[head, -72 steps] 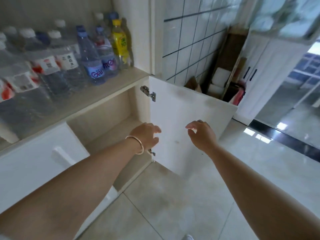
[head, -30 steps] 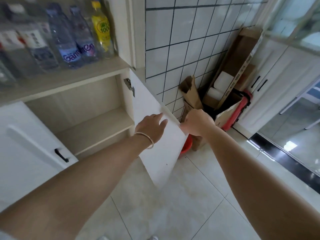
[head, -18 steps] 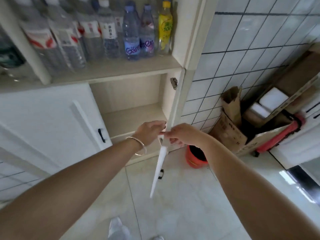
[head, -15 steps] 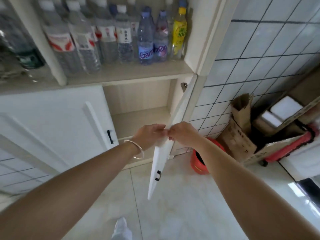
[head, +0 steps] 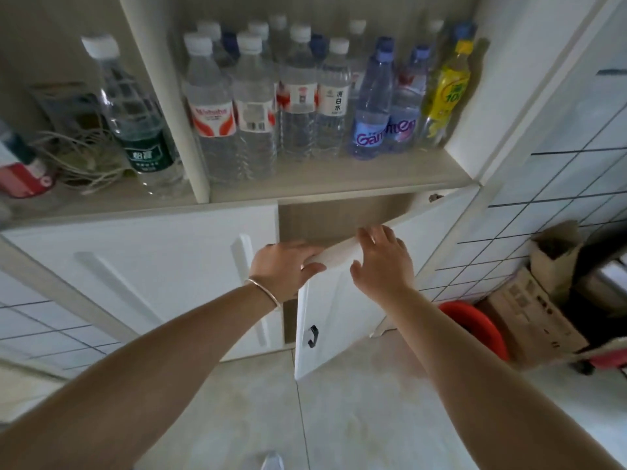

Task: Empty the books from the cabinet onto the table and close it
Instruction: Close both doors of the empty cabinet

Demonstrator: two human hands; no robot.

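Head view: the cabinet door (head: 342, 300) stands partly open, hinged at its right side, with its free edge swung out toward the person and a dark gap of cabinet interior (head: 325, 215) showing above it. The left hand (head: 283, 268) grips the door's top corner, fingers curled over the edge and thumb on the front face. The right hand (head: 381, 262) lies flat on the door's front just right of the left hand, fingers straight and reaching over the top edge. A black handle (head: 312, 335) sits low on the door, below the left hand. Left of the door is a shut white door (head: 152, 266). Above the door a shelf (head: 339, 179) carries bottles (head: 295, 100). No books can be seen. Right of the door, on the floor, are a red bucket (head: 475, 325) and a cardboard box (head: 532, 313).
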